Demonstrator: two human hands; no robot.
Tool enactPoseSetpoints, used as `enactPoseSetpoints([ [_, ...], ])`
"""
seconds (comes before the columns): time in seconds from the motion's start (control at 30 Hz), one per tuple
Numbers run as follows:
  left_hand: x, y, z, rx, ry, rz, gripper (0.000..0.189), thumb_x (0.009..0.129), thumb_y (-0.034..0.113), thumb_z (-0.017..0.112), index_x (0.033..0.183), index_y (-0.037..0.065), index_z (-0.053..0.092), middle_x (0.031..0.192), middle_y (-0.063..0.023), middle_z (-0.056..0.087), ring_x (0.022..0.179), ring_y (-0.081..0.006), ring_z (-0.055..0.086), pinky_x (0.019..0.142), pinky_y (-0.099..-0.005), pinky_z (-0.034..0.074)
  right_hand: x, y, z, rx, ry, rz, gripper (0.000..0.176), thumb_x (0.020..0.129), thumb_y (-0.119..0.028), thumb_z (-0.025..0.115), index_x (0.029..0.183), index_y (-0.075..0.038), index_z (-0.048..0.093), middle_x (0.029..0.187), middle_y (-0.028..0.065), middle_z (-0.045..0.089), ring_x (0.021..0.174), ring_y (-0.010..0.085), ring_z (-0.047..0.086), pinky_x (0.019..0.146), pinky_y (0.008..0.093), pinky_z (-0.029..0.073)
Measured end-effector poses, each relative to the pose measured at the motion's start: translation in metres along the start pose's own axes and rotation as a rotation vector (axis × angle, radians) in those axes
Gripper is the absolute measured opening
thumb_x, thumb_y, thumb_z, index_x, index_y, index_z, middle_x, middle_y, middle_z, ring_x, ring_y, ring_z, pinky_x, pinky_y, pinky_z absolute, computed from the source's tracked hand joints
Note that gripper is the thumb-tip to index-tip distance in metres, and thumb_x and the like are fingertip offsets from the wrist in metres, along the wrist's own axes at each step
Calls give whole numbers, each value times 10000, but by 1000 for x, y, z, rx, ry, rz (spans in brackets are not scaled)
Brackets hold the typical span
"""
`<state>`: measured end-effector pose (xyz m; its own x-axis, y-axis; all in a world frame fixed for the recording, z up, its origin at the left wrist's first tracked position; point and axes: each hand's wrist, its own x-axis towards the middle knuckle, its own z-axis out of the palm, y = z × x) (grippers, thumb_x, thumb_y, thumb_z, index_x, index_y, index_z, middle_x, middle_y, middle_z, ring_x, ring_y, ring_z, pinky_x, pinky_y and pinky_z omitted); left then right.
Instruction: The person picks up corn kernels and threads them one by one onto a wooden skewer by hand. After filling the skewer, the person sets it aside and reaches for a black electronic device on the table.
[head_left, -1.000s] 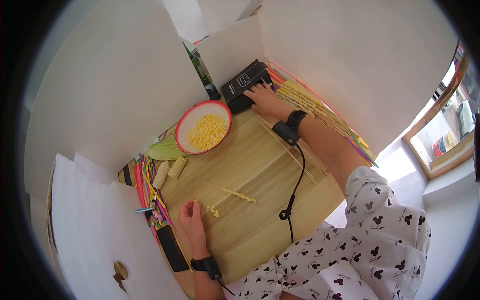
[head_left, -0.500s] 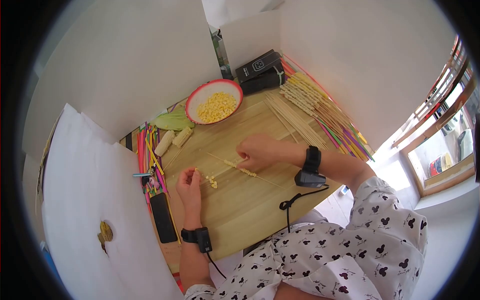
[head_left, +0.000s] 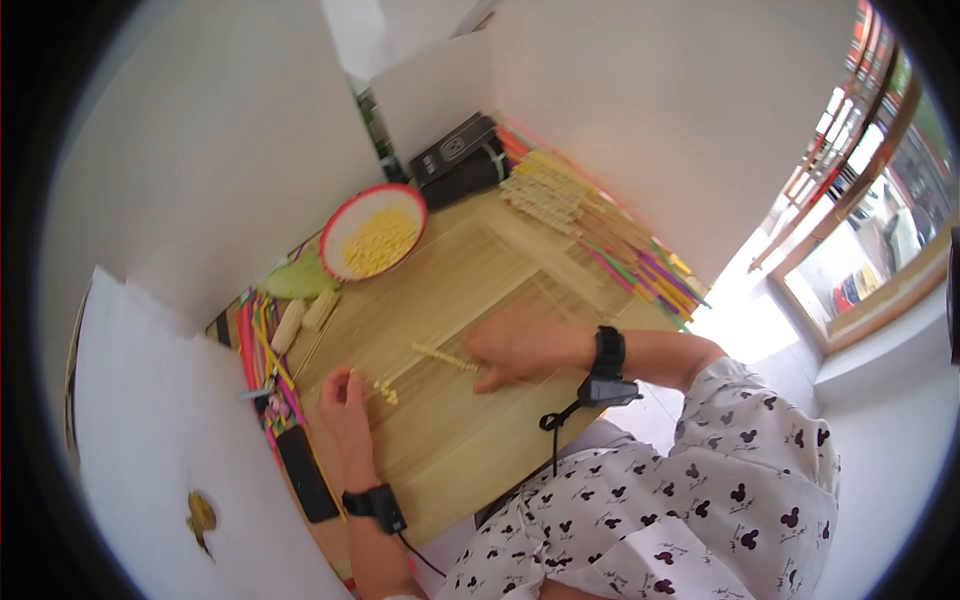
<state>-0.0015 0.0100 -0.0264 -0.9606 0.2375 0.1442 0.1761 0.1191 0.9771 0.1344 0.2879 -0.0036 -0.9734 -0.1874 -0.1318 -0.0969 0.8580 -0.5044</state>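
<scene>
My left hand point(head_left: 346, 408) is closed, thumb and fingertips pinched together. Anything between those fingertips is too small to make out. Just to its right lie several loose corn kernels point(head_left: 388, 392) on the wooden table point(head_left: 440, 470). A thin skewer threaded with corn kernels point(head_left: 440, 354) lies in the middle of the table. At its right end is my right hand point(head_left: 515, 345), palm down and smeared by motion, so I cannot make out whether it grips the skewer.
At the back left stands a red-rimmed bowl point(head_left: 328, 228) of kernels, near two corn cobs point(head_left: 288, 328) and a green husk point(head_left: 298, 277). Filled skewers point(head_left: 545, 195) lie at the back right beside bare sticks point(head_left: 550, 250). A black phone-like slab point(head_left: 306, 475) and coloured strips point(head_left: 265, 335) line the left edge.
The whole view has swung, shifting the table and its things leftward. My right hand is now blurred and lies over the skewer's right part. My left hand stays pinched by the loose kernels.
</scene>
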Motion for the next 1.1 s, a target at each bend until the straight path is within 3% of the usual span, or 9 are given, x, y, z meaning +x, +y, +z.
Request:
enactPoseSetpoints([
  [0.07, -3, 10, 1, 40, -3, -30, 116, 891, 67, 599, 987, 2, 603, 819, -16, 595, 712, -76, 546, 629, -212, 439, -5, 23, 26, 38, 356, -416, 294, 731, -266, 677, 773, 15, 601, 756, 179, 607, 788, 381, 604, 683, 466, 471],
  [0.1, -5, 22, 2, 79, -11, -40, 112, 894, 69, 598, 985, 2, 603, 817, -15, 593, 712, -75, 543, 626, -211, 437, -8, 22, 24, 24, 374, -391, 294, 731, -266, 677, 773, 15, 601, 756, 179, 607, 788, 381, 604, 683, 466, 471],
  [0.17, -11, 52, 7, 145, -42, -46, 106, 899, 65, 593, 985, 5, 603, 815, -11, 590, 710, -75, 539, 625, -211, 437, -8, 17, 19, 277, 104, -151, 234, 720, -207, 655, 767, 15, 595, 764, 177, 616, 786, 371, 603, 670, 460, 466],
  [0.4, -10, 40, 10, 129, 18, -44, 79, 914, 60, 578, 976, 17, 603, 828, -1, 582, 707, -69, 516, 612, -215, 423, -16, -6, -14, 237, 229, -131, 155, 737, -146, 611, 776, 1, 580, 705, 162, 601, 687, 358, 589, 618, 449, 448],
  [0.6, -16, 57, 14, 170, 20, -83, 87, 910, 76, 591, 975, 20, 603, 829, -5, 579, 704, -72, 513, 631, -213, 420, 4, -11, -25, 484, 251, -199, 128, 820, -125, 583, 826, 2, 569, 685, 104, 651, 563, 204, 588, 555, 345, 460],
  [0.67, -10, 49, 6, 189, 11, -87, 113, 906, 82, 596, 995, 13, 605, 833, -16, 593, 705, -80, 523, 634, -214, 424, 14, -22, -24, 841, 115, -110, 131, 856, -125, 571, 843, 5, 576, 701, 63, 672, 532, 119, 554, 501, 276, 434],
  [0.73, -7, 41, 1, 39, 22, -69, 135, 904, 87, 600, 1009, 2, 608, 844, -33, 611, 717, -88, 543, 640, -215, 432, 19, -36, -32, 894, -63, -96, 142, 881, -150, 571, 907, -11, 586, 704, 21, 663, 537, 64, 521, 461, 222, 386],
  [0.87, 16, -30, -19, -541, 40, -30, 188, 891, 45, 629, 1062, -31, 612, 891, -61, 643, 755, -118, 597, 695, -228, 487, 33, -46, -1, 918, -164, -91, 134, 922, -169, 586, 972, -45, 570, 698, 8, 648, 506, 4, 453, 429, 165, 311],
  [1.1, 23, -46, -27, -759, 24, -33, 180, 899, 42, 626, 1069, -17, 618, 945, -106, 662, 799, -142, 630, 725, -243, 524, 32, -32, 22, 1040, -263, -64, 123, 940, -161, 584, 964, -47, 546, 685, 12, 636, 475, -2, 441, 416, 153, 308],
])
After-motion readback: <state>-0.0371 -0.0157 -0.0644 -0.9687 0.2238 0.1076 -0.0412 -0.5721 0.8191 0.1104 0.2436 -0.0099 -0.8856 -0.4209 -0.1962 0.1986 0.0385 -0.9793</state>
